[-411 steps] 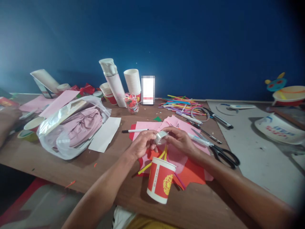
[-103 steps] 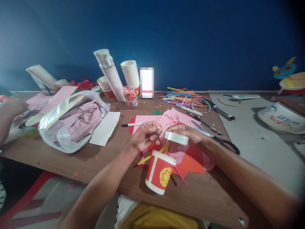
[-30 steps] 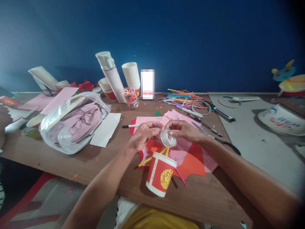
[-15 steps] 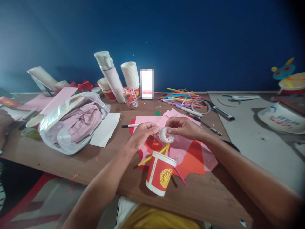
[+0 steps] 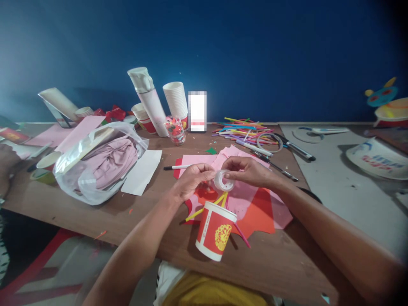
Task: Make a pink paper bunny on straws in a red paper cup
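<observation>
A small roll of clear tape (image 5: 224,182) is held up between my two hands, above sheets of coloured paper. My right hand (image 5: 244,170) grips its upper right side with thumb and fingers. At its left edge the fingertips of my left hand (image 5: 196,176) pinch the tape; a loose end cannot be made out. Just below, nearest to me, stands a red and white paper cup (image 5: 216,231), slightly tilted in view. Yellow straws (image 5: 204,211) and a pink straw (image 5: 242,236) lie behind and beside the cup.
Pink and orange paper (image 5: 259,210) lies under my hands. Behind are a pile of coloured straws (image 5: 242,129), markers (image 5: 298,148), stacked cups (image 5: 176,100), a thermos (image 5: 149,102) and a glowing phone (image 5: 197,111). A clear plastic bag (image 5: 98,165) sits left; another person's hand (image 5: 8,163) shows beyond it.
Almost nothing differs. The whole view has shifted very slightly, and both hands keep the same hold on the tape roll.
</observation>
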Demonstrator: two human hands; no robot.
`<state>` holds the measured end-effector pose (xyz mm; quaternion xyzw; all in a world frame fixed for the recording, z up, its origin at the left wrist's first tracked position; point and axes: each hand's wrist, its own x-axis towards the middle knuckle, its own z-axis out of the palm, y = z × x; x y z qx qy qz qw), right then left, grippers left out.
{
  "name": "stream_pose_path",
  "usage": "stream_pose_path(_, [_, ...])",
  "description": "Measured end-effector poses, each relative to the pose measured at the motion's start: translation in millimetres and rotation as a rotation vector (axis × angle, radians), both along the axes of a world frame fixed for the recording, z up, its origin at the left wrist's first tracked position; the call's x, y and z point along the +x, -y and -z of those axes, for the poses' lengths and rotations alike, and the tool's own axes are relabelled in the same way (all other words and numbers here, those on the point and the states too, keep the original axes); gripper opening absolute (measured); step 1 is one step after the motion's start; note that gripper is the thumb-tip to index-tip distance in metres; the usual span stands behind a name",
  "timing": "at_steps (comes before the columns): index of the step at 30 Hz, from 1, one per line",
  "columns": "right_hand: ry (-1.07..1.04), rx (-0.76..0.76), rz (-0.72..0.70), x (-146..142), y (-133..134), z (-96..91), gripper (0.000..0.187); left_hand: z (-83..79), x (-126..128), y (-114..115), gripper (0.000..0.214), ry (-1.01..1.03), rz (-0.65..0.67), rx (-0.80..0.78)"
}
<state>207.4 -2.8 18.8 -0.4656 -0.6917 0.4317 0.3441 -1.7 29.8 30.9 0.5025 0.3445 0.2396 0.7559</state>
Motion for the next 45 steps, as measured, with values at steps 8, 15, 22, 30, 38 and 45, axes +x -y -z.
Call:
stream_pose_path(8, [0.017,0.009,-0.011,0.9,-0.4,0.4,0.024,-2.0,0.3,-0.6,0.023,0.098,-0.002,-0.032])
stream_pose_path(15, [0.018,-0.001,0.006,1.8,-0.2,0.7,0.024,0.2,0.4,-2.8,0.027,0.051,-0.06,0.005])
stream_pose_path(22, [0.071,0.031,0.005,-0.8,1.5,-2.0,0.026,2.2,1.7,-0.8,0.023,-0.04,-0.022,0.038])
stream_pose_path(30, [0.119,0.065,-0.015,-2.8,3.8,-5.2,0.025,2.1,2.0,-0.5,0.02,-0.108,-0.048,0.011])
stream_pose_path(38, [0.09,0.057,-0.031,-2.6,3.3,-5.5,0.026,2.0,0.9,-0.5,0.018,0.018,0.008,-0.083])
stream_pose_path(45, [0.039,0.047,-0.04,0.9,0.5,-3.7,0.023,-3.2,-1.0,-1.7,0.018,0.115,-0.011,-0.176])
